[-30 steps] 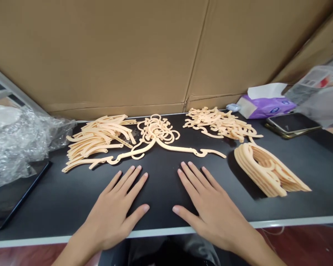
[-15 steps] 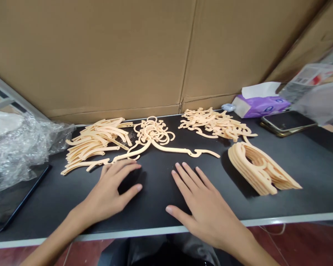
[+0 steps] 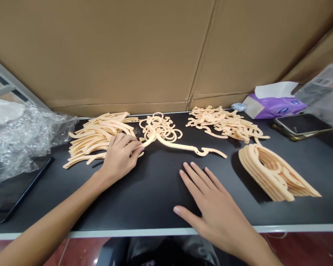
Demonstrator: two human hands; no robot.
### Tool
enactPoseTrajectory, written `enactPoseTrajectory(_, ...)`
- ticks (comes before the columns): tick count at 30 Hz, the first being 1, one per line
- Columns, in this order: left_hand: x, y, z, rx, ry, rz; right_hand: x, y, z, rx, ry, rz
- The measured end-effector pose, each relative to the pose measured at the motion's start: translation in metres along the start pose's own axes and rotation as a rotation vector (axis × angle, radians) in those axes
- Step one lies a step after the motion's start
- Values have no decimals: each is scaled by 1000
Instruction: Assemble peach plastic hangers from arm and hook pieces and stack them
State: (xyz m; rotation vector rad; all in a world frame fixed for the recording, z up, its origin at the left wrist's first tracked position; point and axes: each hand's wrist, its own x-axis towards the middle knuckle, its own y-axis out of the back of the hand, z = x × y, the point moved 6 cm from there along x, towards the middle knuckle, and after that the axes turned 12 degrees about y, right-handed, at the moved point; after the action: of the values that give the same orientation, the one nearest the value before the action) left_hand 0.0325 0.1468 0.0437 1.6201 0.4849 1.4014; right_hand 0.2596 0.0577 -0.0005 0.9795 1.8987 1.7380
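My left hand (image 3: 120,159) is curled at the inner edge of a pile of curved peach plastic hanger arms (image 3: 97,138), its fingertips gripping a long hanger piece (image 3: 188,147) near its left end. That piece runs right from a tangle of plastic hooks (image 3: 159,127). My right hand (image 3: 211,210) lies flat and open on the black table (image 3: 155,195), touching no piece. Further right are a heap of small hanger pieces (image 3: 222,123) and a nested stack of hanger frames (image 3: 272,173).
Cardboard sheets (image 3: 113,55) stand along the table's back edge. Bubble wrap (image 3: 19,140) lies at left, partly over a dark tablet (image 3: 22,188). A purple tissue pack (image 3: 274,105) and a phone (image 3: 302,125) sit at back right. The table's white front edge (image 3: 133,232) runs below my hands.
My left hand has moved forward and right from the table's front area to the hanger pieces, and its fingers have closed. My right hand stays nearly in place.
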Motion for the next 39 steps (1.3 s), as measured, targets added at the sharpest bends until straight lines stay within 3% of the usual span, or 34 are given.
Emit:
enactPoseTrajectory(4,0,14,-6,-74,13,133,-3,-2,3,55,-26,8)
enactPoseTrajectory(7,-1,22,-12,-136,40,210,-6,1,11,230,-127,55)
enactPoseTrajectory(9,-2,27,-14,-157,55,255,-6,7,21,505,-250,184)
enactPoseTrajectory(13,-5,31,-13,-157,36,319,8,20,48,1206,-495,566)
enactPoseTrajectory(16,-7,31,-9,-156,1,312,28,30,63,1381,-590,702)
enactPoseTrajectory(20,-9,29,-3,-130,-63,292,44,43,75,1306,-589,758)
enactPoseTrajectory(23,-12,28,1,-114,-81,283,57,50,74,1133,-479,674)
enactPoseTrajectory(28,-17,26,5,-102,-130,286,81,42,51,748,-180,209)
enactPoseTrajectory(30,-18,25,5,-107,-144,273,83,35,45,689,-126,116)
enactPoseTrajectory(35,-17,24,7,-81,-129,191,74,29,51,704,-160,167)
enactPoseTrajectory(39,-17,28,15,41,-115,198,66,39,71,767,-275,394)
